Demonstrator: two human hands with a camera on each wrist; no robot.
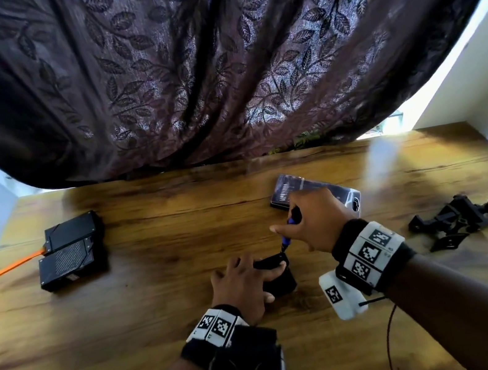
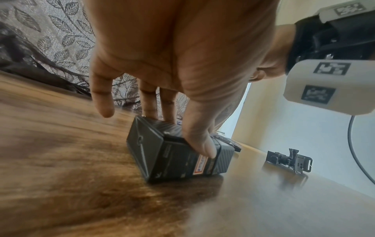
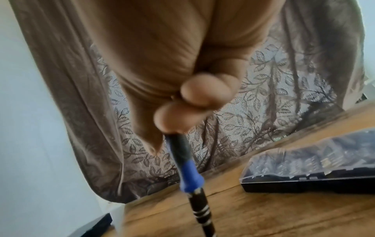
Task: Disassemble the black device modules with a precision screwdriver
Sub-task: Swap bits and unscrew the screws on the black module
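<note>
My left hand [image 1: 244,286] is clamping the stiff, likely light module [image 2: 174,160] by its sides. My right hand [image 1: 314,221] is pinching the screwdriver [image 3: 191,174] by its handle.

Daylight leaks round the dark curtain [image 1: 214,59], glare on the table's [image 1: 178,229] far right, heavy wide-angle bowing at edges; wrist views motion-blurred, screwdriver [image 3: 190,176] soft.

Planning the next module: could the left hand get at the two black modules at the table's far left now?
Probably yes: only bare table lies before the two modules. But the left hand grips the near module under the screwdriver, so it must let go first.
</note>
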